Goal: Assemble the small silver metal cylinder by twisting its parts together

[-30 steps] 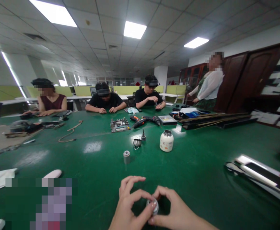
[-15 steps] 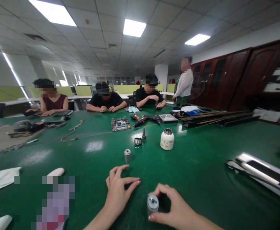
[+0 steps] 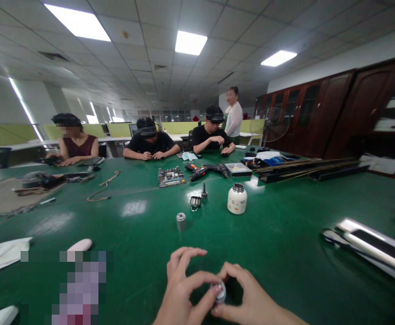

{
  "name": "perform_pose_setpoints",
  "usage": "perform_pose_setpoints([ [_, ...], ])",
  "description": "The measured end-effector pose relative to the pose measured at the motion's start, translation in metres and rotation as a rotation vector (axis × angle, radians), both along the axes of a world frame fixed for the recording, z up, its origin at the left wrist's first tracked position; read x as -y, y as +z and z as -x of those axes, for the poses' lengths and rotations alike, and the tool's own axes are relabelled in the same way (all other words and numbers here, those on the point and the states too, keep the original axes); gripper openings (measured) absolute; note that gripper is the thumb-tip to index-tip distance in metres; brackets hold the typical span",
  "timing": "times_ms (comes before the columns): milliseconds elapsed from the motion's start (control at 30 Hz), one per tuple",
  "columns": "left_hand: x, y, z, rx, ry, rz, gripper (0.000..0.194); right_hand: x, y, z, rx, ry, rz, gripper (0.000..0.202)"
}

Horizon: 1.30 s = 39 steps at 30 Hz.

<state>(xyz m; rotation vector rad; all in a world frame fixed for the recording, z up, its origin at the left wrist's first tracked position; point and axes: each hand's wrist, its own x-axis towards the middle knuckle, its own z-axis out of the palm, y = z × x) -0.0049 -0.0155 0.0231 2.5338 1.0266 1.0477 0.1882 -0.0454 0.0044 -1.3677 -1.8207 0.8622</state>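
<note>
My right hand [image 3: 248,295] holds a small silver metal cylinder [image 3: 221,294] upright between thumb and index finger, near the table's front edge. Over its top, the thumb and index finger of my left hand [image 3: 188,284] are pinched together; anything between those fingertips is too small to make out. The other left fingers are raised. A second silver cylinder [image 3: 181,222] stands on the green table beyond my hands. Behind it are a small metal cup with a ring [image 3: 195,203] and a dark metal fitting [image 3: 204,191].
An open white bottle [image 3: 237,199] stands beyond my right hand. Further back lie a circuit board [image 3: 171,176], power drills [image 3: 206,170] and a flat box [image 3: 238,169]. A white-and-black device [image 3: 373,246] lies at the right. Several people are across the table.
My left hand has moved right, from beside the held cylinder to its top, and its fingertips have closed there. The standing person in the background has moved left.
</note>
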Motion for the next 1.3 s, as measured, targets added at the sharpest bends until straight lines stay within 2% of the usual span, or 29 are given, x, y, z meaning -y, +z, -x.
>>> perform_pose_setpoints([
  [133,0.001,-0.004,0.001,-0.022,-0.007,0.010,0.025,0.002,0.005,0.000,-0.003,0.023,-0.032,0.026],
  [267,0.002,-0.016,0.002,-0.015,0.027,0.121,0.060,0.006,0.011,-0.006,-0.126,0.132,-0.132,0.035],
  [333,0.001,-0.023,0.002,-0.039,0.018,0.175,0.068,0.006,0.013,-0.010,-0.196,0.163,-0.193,0.037],
  [400,-0.001,-0.028,0.001,-0.071,0.005,0.203,0.064,0.005,0.016,-0.011,-0.193,0.172,-0.236,0.032],
  [567,-0.001,-0.030,0.000,-0.101,0.024,0.171,0.035,0.004,0.025,-0.001,0.020,0.088,-0.237,0.016],
  [700,0.000,-0.028,-0.001,-0.097,0.023,0.159,0.033,0.005,0.033,0.004,0.055,0.034,-0.247,0.008],
  [833,0.001,-0.027,-0.001,-0.088,0.017,0.165,0.034,-0.005,0.039,-0.009,-0.013,-0.050,-0.273,0.016],
  [900,0.001,-0.026,0.000,-0.083,0.019,0.167,0.034,-0.014,0.037,-0.021,0.011,-0.122,-0.280,0.020],
  [1000,0.001,-0.025,-0.001,-0.085,0.016,0.173,0.034,-0.029,0.023,-0.040,0.175,-0.186,-0.261,0.017],
  [1167,0.005,-0.025,-0.004,-0.052,0.061,0.142,0.032,-0.040,-0.003,-0.056,0.295,-0.178,-0.198,0.013],
  [1233,0.006,-0.024,-0.005,-0.046,0.077,0.137,0.032,-0.038,-0.001,-0.053,0.249,-0.180,-0.201,0.014],
  [1300,0.006,-0.024,-0.004,-0.064,0.057,0.154,0.032,-0.033,0.008,-0.045,0.145,-0.165,-0.205,0.017],
])
